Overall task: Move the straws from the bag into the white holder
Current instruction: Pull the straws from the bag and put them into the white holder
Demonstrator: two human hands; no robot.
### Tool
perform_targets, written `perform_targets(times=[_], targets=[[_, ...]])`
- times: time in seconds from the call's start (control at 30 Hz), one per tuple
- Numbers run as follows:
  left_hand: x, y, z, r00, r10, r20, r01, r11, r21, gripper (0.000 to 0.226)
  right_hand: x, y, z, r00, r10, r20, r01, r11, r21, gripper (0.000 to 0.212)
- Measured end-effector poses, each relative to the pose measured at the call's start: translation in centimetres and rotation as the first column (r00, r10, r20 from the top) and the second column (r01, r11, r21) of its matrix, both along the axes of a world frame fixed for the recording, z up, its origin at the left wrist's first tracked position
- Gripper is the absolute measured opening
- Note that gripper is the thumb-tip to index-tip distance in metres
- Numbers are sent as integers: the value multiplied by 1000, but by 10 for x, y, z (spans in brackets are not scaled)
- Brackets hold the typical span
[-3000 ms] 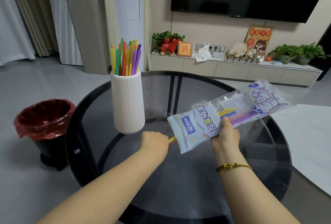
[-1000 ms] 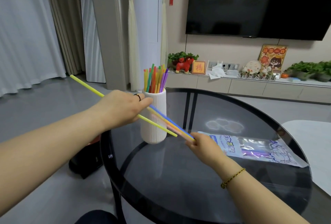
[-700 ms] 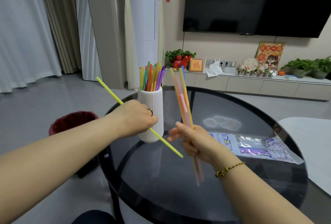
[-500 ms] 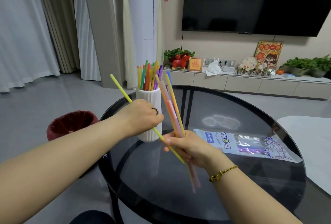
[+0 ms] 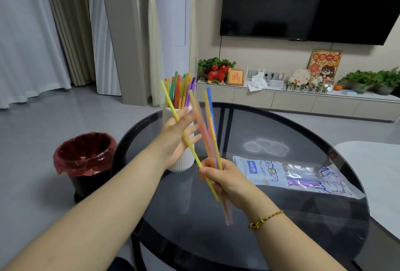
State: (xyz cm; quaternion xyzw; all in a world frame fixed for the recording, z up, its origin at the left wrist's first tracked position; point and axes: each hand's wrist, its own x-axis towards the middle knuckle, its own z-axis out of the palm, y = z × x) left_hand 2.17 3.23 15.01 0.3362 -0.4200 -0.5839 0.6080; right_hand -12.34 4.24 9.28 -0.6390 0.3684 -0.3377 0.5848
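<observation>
Fingers (image 5: 207, 170) of the right hand (image 5: 227, 178) curl round a loose bundle of straws (image 5: 211, 125) in blue, yellow, orange and pink, held nearly upright above the glass table (image 5: 281, 132) and smeared by motion, so their number cannot be counted. A single yellow straw (image 5: 168, 97) slants across the left hand (image 5: 175, 138) and down to the right hand's fingers. The left hand's fingers are stretched out and blurred, and whether they pinch that straw cannot be told. Behind the left hand stands the white holder (image 5: 180, 162), mostly hidden, with coloured straws (image 5: 178, 91) rising from its mouth. The bag (image 5: 270, 173) lies flat on the table to the right, purple straws (image 5: 300, 183) dimly visible inside. A red-lined bin (image 5: 84, 156) sits on the floor at left.
</observation>
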Motion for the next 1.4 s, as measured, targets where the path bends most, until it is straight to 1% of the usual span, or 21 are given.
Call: perform_targets(times=[0.03, 0.07, 0.13, 0.23, 0.27, 0.33, 0.4, 0.5, 0.57, 0.7, 0.83, 0.93, 1.0, 1.03, 1.07, 1.1, 1.17, 1.2, 1.27, 1.3, 1.4], targets=[[-4, -3, 3, 998, -59, -1, 59, 998, -29, 88, 4, 1, 0, 1000, -10, -29, 10, 1000, 0, 20], [-10, -6, 6, 995, -93, 18, 94, 994, -49, 87, 7, 1, -1, 998, -28, -61, 27, 1000, -9, 22], [-21, -9, 12, 990, -103, 98, 110, 991, -73, 60, 15, -1, 0, 990, -77, -122, 71, 996, -53, 27], [-37, -6, 21, 970, -25, 240, 55, 992, -117, 9, 24, -7, 5, 980, -156, -120, 150, 987, -63, 27], [-40, -6, 22, 964, 23, 266, 15, 990, -141, 6, 25, -9, 7, 980, -166, -110, 160, 985, -65, 27], [-43, -5, 23, 943, 93, 319, -36, 983, -179, 14, 28, -12, 8, 981, -177, -83, 170, 982, -81, 27], [-45, -5, 19, 921, 128, 368, -48, 975, -218, 15, 29, -14, 6, 979, -197, -48, 192, 977, -88, 26], [-45, -4, 8, 896, 143, 420, -40, 969, -244, 16, 27, -16, 3, 972, -236, 15, 236, 966, -103, 23], [-45, -5, 0, 893, 130, 430, -35, 975, -221, 18, 25, -17, 0, 965, -259, 44, 262, 960, -98, 25], [-46, -6, -6, 900, 109, 423, -36, 983, -178, 22, 24, -18, -4, 966, -254, 40, 256, 963, -81, 26], [-46, -8, -5, 896, 93, 434, -15, 984, -179, 25, 26, -19, -6, 967, -256, 10, 256, 958, -128, 30], [-42, -9, -1, 873, 148, 464, -33, 969, -247, 14, 28, -20, -2, 965, -261, 13, 259, 950, -174, 30], [-36, -11, 1, 876, 168, 451, -40, 959, -280, 39, 28, -23, 6, 955, -293, 37, 294, 934, -201, 30], [-31, -12, 2, 872, 215, 440, -80, 949, -306, 50, 27, -26, 11, 947, -317, 59, 322, 925, -203, 29], [-25, -13, 3, 859, 288, 424, -144, 929, -340, 50, 26, -28, 17, 935, -344, 83, 354, 914, -198, 27], [-18, -15, 4, 836, 386, 391, -234, 894, -382, 36, 25, -32, 24, 923, -370, 105, 384, 904, -190, 25], [-1, -18, 4, 730, 598, 332, -440, 782, -442, 3, 23, -39, 37, 900, -412, 142, 433, 884, -180, 23], [8, -21, 2, 668, 675, 314, -518, 725, -454, 9, 23, -44, 44, 890, -426, 161, 451, 872, -189, 23], [25, -26, -4, 596, 733, 327, -592, 677, -438, 22, 23, -52, 60, 869, -443, 220, 485, 849, -210, 24], [33, -28, -5, 590, 724, 359, -597, 690, -410, 31, 25, -57, 69, 859, -441, 260, 497, 841, -214, 24], [50, -38, -16, 660, 543, 520, -507, 832, -224, 74, 30, -69, 98, 844, -398, 359, 491, 843, -220, 25]])
